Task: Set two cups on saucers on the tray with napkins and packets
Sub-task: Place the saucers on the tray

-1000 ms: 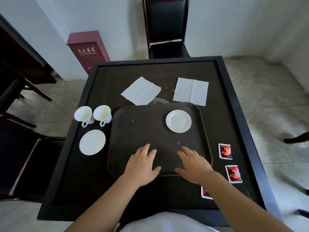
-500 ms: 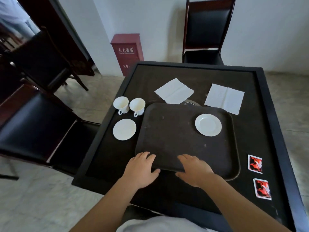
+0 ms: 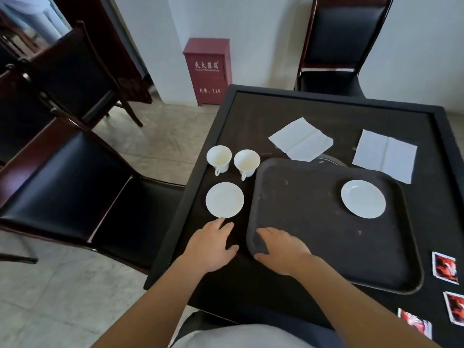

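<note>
A dark brown tray (image 3: 301,222) lies on the black table, with one white saucer (image 3: 363,198) in its far right part. A second white saucer (image 3: 224,200) rests on the table left of the tray. Behind it stand two white cups (image 3: 219,158) (image 3: 246,162), empty and upright. Two white napkins (image 3: 301,139) (image 3: 385,154) lie beyond the tray. Three red packets (image 3: 445,267) (image 3: 455,310) (image 3: 415,322) lie at the right. My left hand (image 3: 212,244) rests flat on the table, fingertips at the left saucer's near edge. My right hand (image 3: 281,249) lies flat on the tray's near left corner. Both hold nothing.
The table (image 3: 226,126) has a raised black rim. A black chair (image 3: 75,192) stands close at its left side, another chair (image 3: 334,46) at the far side. A red cabinet (image 3: 207,71) stands against the wall. A round metal disc (image 3: 329,160) peeks out behind the tray.
The view has swung left. My left hand slid off the tray's front edge leftward to the loose saucer. My right hand shifted left to the tray's near left corner.
</note>
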The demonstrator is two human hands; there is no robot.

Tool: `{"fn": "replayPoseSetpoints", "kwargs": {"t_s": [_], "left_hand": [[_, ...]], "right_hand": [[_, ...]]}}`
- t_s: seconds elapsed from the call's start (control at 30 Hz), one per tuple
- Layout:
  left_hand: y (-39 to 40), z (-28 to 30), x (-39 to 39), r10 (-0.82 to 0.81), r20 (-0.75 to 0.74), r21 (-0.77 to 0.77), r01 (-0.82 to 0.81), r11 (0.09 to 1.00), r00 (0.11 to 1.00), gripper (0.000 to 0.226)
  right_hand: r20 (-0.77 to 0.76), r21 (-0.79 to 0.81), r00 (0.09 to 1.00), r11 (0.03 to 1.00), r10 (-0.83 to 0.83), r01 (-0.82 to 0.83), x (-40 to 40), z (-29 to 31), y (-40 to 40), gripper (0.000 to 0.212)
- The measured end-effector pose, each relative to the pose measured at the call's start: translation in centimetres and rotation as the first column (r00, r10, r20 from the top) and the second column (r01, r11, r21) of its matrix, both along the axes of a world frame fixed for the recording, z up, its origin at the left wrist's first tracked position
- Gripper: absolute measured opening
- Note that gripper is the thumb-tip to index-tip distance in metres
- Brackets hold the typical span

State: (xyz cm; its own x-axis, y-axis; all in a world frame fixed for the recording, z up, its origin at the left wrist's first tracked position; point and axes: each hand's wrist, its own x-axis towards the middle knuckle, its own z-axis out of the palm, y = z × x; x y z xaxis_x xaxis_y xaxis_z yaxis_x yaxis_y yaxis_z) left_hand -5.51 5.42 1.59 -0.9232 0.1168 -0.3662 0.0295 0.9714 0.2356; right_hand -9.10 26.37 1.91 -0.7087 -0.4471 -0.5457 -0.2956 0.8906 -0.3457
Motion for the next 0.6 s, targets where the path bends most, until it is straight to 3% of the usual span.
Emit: {"fn": "replayPoseSetpoints", "kwargs": {"t_s": [0.1, 0.43, 0.6], "left_hand": [[-2.9, -1.1, -1.8, -0.033, 0.008, -0.003, 0.033, 0.999, 0.999, 0.068], [-9.1, -5.3, -8.3, -0.160, 0.060, 0.020, 0.159, 0.987, 0.985, 0.071], [-10.3, -7.2, -11.3, -0.258, 0.078, 0.070, 0.253, 0.965, 0.963, 0.075]], "right_hand": [[0.011, -0.008, 0.998, 0.998, -0.067, 0.067, -1.2, -0.6, -3.2, 0.079], [-0.112, 0.099, 0.985, 0.985, -0.133, 0.144, -6.8, -3.5, -10.3, 0.068], [-0.153, 0.130, 0.971, 0.971, -0.181, 0.202, -9.0, -5.3, -12.2, 0.078]]}}
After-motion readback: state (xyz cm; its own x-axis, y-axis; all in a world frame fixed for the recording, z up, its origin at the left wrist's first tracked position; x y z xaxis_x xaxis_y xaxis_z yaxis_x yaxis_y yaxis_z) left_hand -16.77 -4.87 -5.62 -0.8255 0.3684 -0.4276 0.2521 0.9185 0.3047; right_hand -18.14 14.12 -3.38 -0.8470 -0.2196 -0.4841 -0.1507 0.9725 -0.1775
